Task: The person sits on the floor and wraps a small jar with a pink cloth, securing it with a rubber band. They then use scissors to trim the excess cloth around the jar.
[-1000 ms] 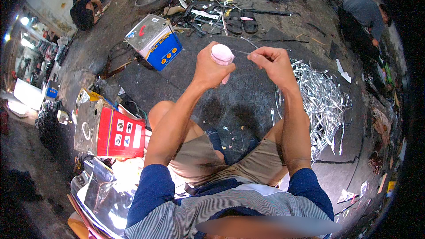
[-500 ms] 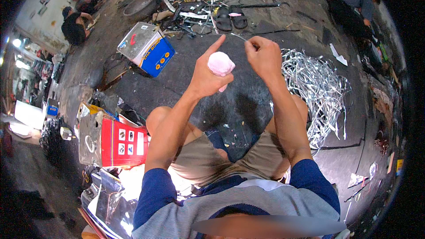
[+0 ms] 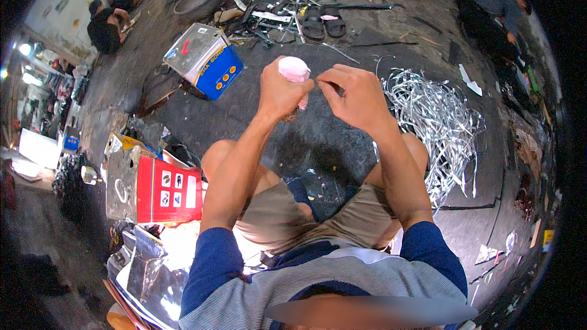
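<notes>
My left hand (image 3: 277, 95) is closed round a pale pink, rounded bundle (image 3: 294, 69). Its smooth top stands out above the fist, and a small pink end shows below the fingers. What the bundle is made of I cannot tell. My right hand (image 3: 358, 95) is just to the right, its thumb and forefinger pinched close to the left thumb. Whatever is in that pinch is too small to make out. Beside my right forearm lies a big tangled heap of shiny silver strips (image 3: 434, 128), with a thin curl rising near the right hand.
A blue and white tin (image 3: 214, 70) stands ahead on the left, and a red tin (image 3: 165, 189) by my left knee. Dark sandals (image 3: 324, 22) and scattered scraps lie farther ahead. A person in black (image 3: 105, 27) sits far left; another person (image 3: 489, 6) bends over at far right.
My right hand has moved left and slightly down, bringing its fingertips to the left hand. The left hand has shifted slightly left, its raised thumb now folded down beside the pink bundle.
</notes>
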`<action>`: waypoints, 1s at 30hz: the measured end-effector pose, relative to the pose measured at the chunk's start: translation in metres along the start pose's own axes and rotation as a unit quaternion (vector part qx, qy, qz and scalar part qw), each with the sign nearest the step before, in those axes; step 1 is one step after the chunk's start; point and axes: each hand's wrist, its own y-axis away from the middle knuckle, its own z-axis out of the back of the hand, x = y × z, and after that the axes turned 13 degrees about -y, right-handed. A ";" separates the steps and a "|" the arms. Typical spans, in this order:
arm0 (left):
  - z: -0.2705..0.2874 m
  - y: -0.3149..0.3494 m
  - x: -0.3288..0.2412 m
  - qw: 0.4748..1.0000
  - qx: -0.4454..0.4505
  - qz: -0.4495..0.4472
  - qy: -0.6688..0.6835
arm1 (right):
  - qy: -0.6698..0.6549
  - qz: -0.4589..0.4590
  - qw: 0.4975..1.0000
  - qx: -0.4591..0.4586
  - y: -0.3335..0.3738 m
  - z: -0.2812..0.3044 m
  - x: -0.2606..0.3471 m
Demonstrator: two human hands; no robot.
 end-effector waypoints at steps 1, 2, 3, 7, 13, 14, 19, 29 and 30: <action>0.002 -0.002 0.001 1.000 -0.008 0.009 -0.021 | 0.032 0.025 0.999 0.012 0.001 0.001 0.003; 0.001 -0.003 0.004 0.995 -0.031 -0.010 -0.094 | 0.032 0.045 0.998 0.031 0.003 0.002 0.007; -0.001 -0.003 0.008 0.984 -0.053 -0.029 -0.166 | 0.033 0.065 0.996 0.050 0.005 0.003 0.012; -0.007 0.009 0.000 0.946 -0.031 -0.087 -0.312 | 0.034 0.113 0.988 0.095 0.008 -0.002 0.014; -0.020 0.043 -0.010 0.954 0.136 -0.164 -0.209 | -0.142 0.092 0.985 0.042 -0.006 0.012 -0.008; -0.017 0.046 -0.017 0.958 0.158 -0.161 -0.179 | -0.180 0.055 0.981 0.044 -0.007 0.016 -0.011; -0.008 0.050 -0.035 0.962 0.192 -0.162 -0.106 | -0.310 -0.134 0.940 0.053 -0.004 0.023 -0.023; -0.012 0.054 -0.038 0.981 0.156 -0.113 -0.004 | -0.476 -0.314 0.820 0.049 -0.004 0.009 -0.045; -0.010 0.052 -0.035 0.984 0.151 -0.096 0.016 | -0.500 -0.320 0.803 0.045 -0.008 0.007 -0.046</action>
